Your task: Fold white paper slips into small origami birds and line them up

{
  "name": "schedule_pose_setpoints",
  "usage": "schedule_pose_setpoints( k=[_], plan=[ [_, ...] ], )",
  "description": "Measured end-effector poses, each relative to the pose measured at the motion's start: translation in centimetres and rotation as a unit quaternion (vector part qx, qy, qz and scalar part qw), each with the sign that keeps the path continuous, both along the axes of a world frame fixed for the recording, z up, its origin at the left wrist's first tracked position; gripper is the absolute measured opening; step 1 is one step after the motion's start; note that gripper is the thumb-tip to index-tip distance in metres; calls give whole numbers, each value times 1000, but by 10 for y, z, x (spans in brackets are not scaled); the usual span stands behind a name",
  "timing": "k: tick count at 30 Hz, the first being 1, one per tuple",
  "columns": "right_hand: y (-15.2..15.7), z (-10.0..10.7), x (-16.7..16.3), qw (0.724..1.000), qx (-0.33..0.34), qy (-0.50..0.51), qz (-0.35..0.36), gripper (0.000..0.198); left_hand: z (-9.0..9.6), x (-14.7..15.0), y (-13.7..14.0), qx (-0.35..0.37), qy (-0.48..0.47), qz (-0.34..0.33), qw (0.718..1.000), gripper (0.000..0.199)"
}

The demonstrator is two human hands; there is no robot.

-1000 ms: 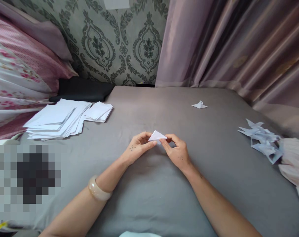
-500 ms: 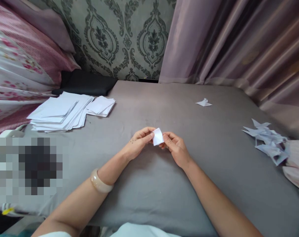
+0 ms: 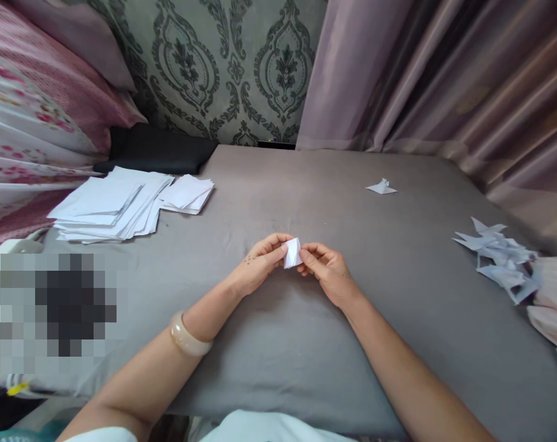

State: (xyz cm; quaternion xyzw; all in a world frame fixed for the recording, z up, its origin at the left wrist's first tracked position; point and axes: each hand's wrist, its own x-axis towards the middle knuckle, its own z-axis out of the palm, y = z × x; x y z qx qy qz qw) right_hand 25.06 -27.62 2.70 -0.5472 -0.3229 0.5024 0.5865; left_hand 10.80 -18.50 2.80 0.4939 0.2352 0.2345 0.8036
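Observation:
Between my two hands, above the middle of the grey cloth, is a small folded piece of white paper (image 3: 292, 254). My left hand (image 3: 262, 263) pinches its left edge, thumb on the near face and fingers behind. On the paper's right edge, my right hand (image 3: 327, 270) closes thumb and fingertips, the thumb pressing over a fold. The fingers behind the paper are partly hidden. A pale bangle circles my left wrist.
White paper sheets (image 3: 108, 205) lie stacked at the left, beside a smaller paper stack (image 3: 186, 193). One folded paper bird (image 3: 382, 186) rests far right of centre; several folded paper shapes (image 3: 502, 255) are heaped at the right edge. A black folded item (image 3: 159, 150) lies behind the stacks.
The paper's right side has been folded over a little, so it looks narrower and shows a crease. My right thumb has shifted slightly left onto it. The view has tilted slightly.

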Motion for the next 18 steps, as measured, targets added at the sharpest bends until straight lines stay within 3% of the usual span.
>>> schedule_pose_setpoints(
  k=[4,8,11,14,18],
  plan=[
    [1,0,-1,996,-13,-61,-57,31,1,0,-2,120,71,39,989,44],
    [1,2,-3,992,-25,-97,-78,32,-2,1,-5,269,92,37,958,58],
    [1,3,-4,992,-27,-96,-82,31,-3,1,-6,336,94,41,936,57],
    [2,2,-3,993,-26,-83,-83,31,-4,2,-6,334,91,61,936,48],
    [2,-1,-1,993,-27,-61,-96,32,-4,3,-5,252,55,66,964,49]
  ],
)
